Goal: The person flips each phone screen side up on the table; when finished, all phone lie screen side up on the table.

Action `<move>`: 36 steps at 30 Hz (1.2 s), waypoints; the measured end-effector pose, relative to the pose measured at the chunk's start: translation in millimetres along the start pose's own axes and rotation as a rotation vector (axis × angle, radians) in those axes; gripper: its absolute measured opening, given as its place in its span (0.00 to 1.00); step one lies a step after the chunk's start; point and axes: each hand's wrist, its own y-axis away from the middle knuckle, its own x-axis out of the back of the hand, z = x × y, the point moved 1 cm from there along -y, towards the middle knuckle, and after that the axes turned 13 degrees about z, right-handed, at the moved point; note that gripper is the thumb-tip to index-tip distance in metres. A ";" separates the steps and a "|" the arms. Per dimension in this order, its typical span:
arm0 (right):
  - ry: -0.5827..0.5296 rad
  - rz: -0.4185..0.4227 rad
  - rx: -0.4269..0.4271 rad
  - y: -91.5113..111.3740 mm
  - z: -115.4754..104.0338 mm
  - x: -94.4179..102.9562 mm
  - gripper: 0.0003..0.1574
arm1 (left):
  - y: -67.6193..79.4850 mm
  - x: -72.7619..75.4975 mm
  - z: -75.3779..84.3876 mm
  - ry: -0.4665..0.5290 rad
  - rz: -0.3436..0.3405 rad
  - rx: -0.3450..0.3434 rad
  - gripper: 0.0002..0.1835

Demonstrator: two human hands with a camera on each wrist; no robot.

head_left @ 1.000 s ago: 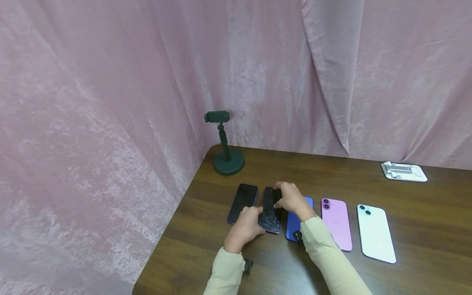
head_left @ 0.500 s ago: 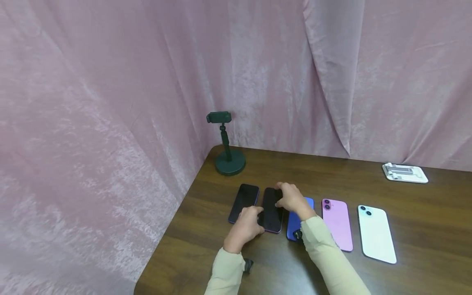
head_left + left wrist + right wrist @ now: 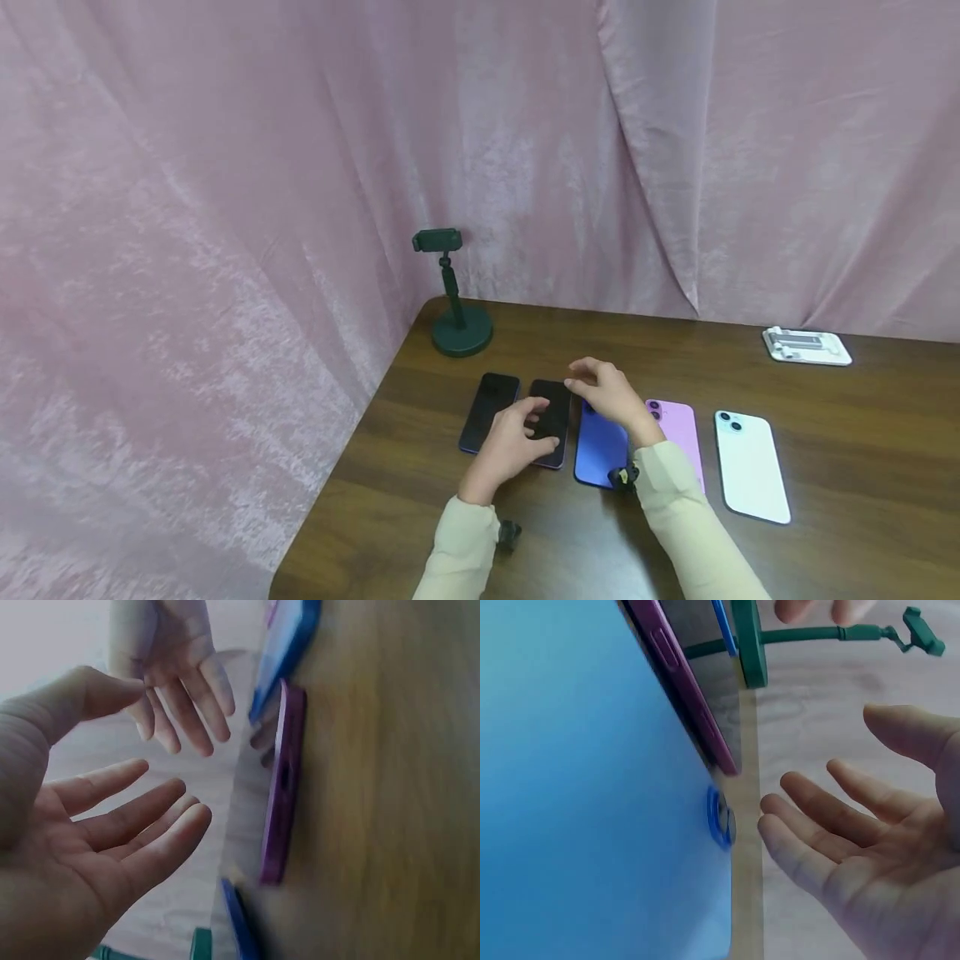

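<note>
Left hand [image 3: 512,446] and right hand [image 3: 611,396] have both lifted off the flat, black-screened phone with purple sides [image 3: 558,414]. Now both are relaxed, holding nothing. That phone lies on the brown wooden table [image 3: 382,508], beside a flat blue phone [image 3: 600,454].

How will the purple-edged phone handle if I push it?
The purple-edged phone looks like a rigid slab, so probably won't flex. Its glossy-looking screen could be slippery. Lying flat on the table, it should slide rather than tip.
</note>
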 end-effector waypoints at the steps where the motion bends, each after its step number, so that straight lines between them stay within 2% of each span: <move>1: -0.002 0.012 0.000 0.4 1.6 2.4 0.24 | -0.8 -2.8 1.9 0.015 -0.009 -0.006 0.31; 5: -0.005 0.045 -0.018 3.1 11.1 14.4 0.24 | -1.9 -15.8 10.4 -0.007 -0.062 -0.021 0.34; 12: 0.048 0.070 -0.030 12.4 24.0 32.6 0.23 | -0.8 -35.1 18.2 -0.113 -0.127 -0.017 0.37; 18: 0.095 0.055 -0.036 18.5 32.7 35.8 0.23 | -1.1 -46.5 20.4 -0.201 -0.182 -0.018 0.37; 22: 0.161 0.019 -0.042 21.7 35.3 37.9 0.23 | -0.9 -53.6 26.3 -0.274 -0.216 -0.056 0.36; 31: 0.243 -0.014 -0.015 27.6 31.4 42.8 0.23 | 5.0 -70.1 33.9 -0.494 -0.210 -0.130 0.36; 36: 0.249 -0.017 -0.022 29.0 30.4 39.6 0.22 | 7.8 -73.1 33.4 -0.559 -0.187 -0.184 0.35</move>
